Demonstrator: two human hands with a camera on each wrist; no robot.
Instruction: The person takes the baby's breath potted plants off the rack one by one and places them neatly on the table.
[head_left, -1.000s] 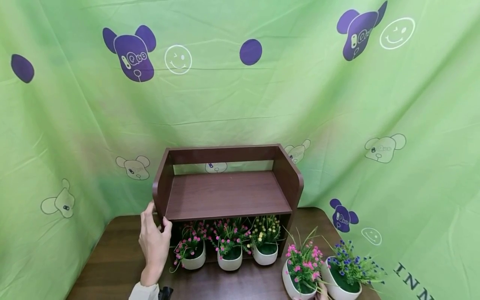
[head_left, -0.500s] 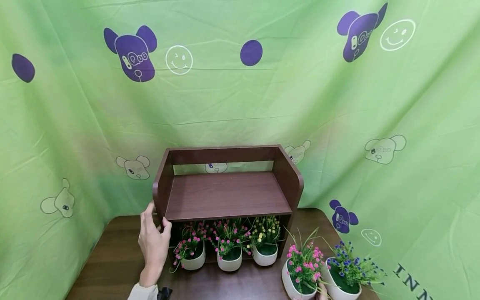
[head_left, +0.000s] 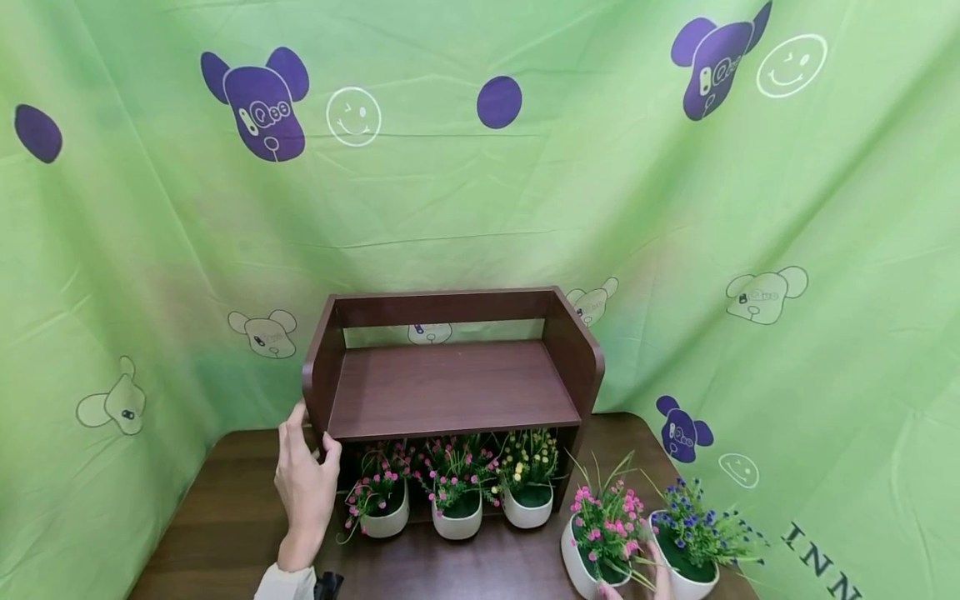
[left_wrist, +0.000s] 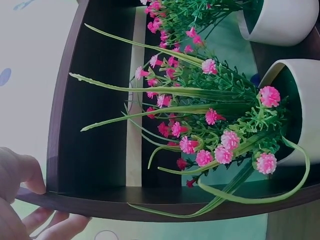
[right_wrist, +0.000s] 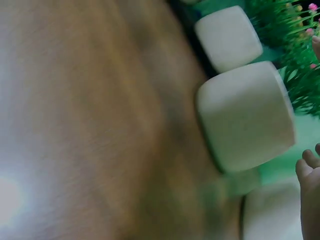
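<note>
My left hand [head_left: 307,492] grips the left side panel of a dark brown wooden desktop shelf [head_left: 453,387], thumb at the front edge and fingers on the outside. The left wrist view shows that thumb [left_wrist: 31,172] on the panel's inner side. By the white pot of pink flowers [head_left: 609,525], outside the shelf, is my right hand [head_left: 660,571], mostly cut off by the frame. Its thumb and fingers are spread either side of the plant. In the right wrist view, its fingertips [right_wrist: 306,162] stand a little apart from that pot [right_wrist: 245,117].
Under the shelf stand three white pots, two with pink flowers [head_left: 386,521] [head_left: 457,523] and one with yellow [head_left: 527,510]. A pot of blue flowers [head_left: 686,542] stands at the right. Behind the wooden table [head_left: 210,517] hangs a green printed cloth [head_left: 450,200].
My right hand has risen along the pink flower pot, and more of its fingers show beside the plant. The left hand and the pots have stayed in place.
</note>
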